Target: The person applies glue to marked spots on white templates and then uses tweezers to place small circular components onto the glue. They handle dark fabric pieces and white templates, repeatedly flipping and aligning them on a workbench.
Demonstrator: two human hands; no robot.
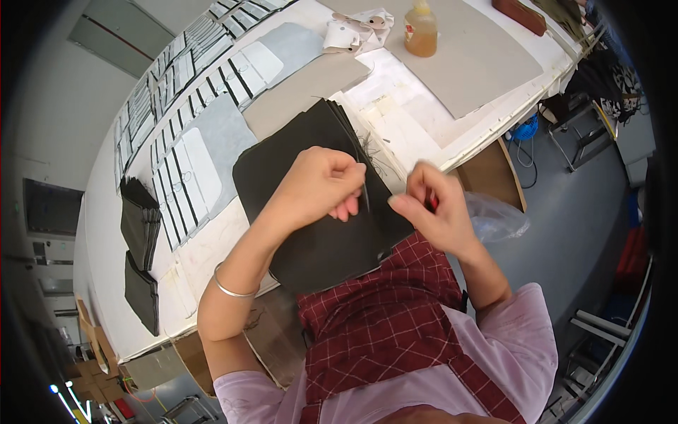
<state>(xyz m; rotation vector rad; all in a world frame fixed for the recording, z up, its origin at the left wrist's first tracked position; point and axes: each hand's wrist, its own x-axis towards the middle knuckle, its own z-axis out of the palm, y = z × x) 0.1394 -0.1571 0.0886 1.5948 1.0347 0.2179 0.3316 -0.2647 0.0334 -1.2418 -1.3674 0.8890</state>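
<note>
A thick stack of black fabric pieces (311,244) lies at the table's near edge, its front overhanging toward my apron. Above the middle of the stack is my left hand (318,185), closed in a pinch; what its fingertips hold, if anything, is too small to make out. My right hand (439,208) is raised at the stack's right side, slightly blurred, with its fingers curled round a small red thing (431,201) that is mostly hidden. Loose dark threads (372,152) fringe the stack's far right edge.
Folded black pieces (140,226) sit at the table's left. Behind them are rows of white panels with black strips (187,177). Farther back stand a bottle of amber liquid (421,32) and a crumpled white cloth (359,30). A plastic bag (498,218) hangs near my right arm.
</note>
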